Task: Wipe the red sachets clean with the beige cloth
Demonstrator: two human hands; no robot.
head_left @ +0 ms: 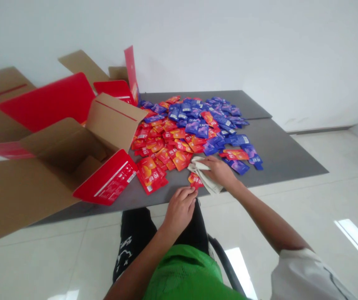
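Nearest: green vest (pixel 185 275), black trousers (pixel 137 233) at the near edge of the table (pixel 282 150). Left arm comes up from the near side, slanting right; left hand (pixel 180 208) sits back up at that edge, fingers together and half curled, tips at the near end of a red packet (pixel 194 180) (pinched or just pressed, can't tell). Packet lies by the near edge, between the hands. Right arm reaches in from near right, forearm slanting far and left; right hand (pixel 219 171) is closed on a pale cloth (pixel 209 180), bunched at the fingers, loose part hanging toward the near side, just beside the packet. Left: open box (pixel 113 179), flaps spread. Beyond the hands: heaped red packets (pixel 179 158), then blue packets (pixel 194 127), mostly far and right, some mixed. Far left: second box (pixel 113 88), also open. Wall (pixel 197 46) behind.
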